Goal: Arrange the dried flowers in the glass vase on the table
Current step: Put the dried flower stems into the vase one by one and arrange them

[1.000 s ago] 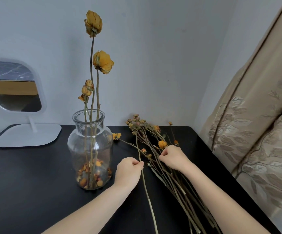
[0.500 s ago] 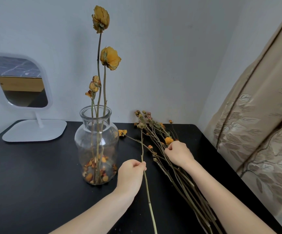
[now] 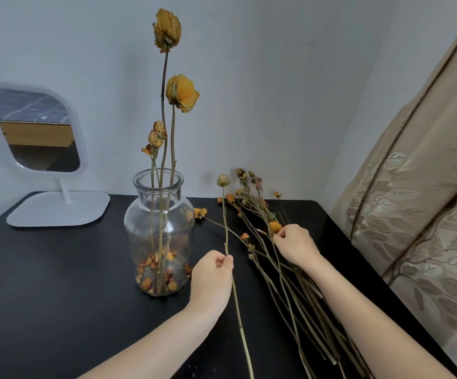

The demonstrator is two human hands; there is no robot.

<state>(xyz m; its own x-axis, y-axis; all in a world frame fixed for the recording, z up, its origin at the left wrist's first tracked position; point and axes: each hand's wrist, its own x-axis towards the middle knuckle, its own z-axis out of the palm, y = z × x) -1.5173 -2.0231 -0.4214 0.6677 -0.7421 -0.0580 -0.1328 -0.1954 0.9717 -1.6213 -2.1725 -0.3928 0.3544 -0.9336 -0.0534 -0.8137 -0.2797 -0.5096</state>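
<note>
A clear glass vase [image 3: 159, 214] stands on the black table [image 3: 44, 283], with three dried yellow flowers [image 3: 182, 93] rising from it and loose petals at its bottom. My left hand [image 3: 212, 274], just right of the vase, pinches a single long dried stem [image 3: 226, 228] whose pale bud is lifted off the pile. A bundle of dried flowers [image 3: 284, 272] lies on the table to the right. My right hand [image 3: 294, 244] rests on that bundle, fingers closed on a stem near an orange bloom.
A white standing mirror [image 3: 34, 129] sits at the back left of the table. A beige patterned curtain [image 3: 418, 201] hangs close along the table's right edge. A pale wall runs right behind the table.
My left hand has raised its single stem, so the bud now stands above the pile. My right hand stays on the bundle. The camera view shifted slightly.
</note>
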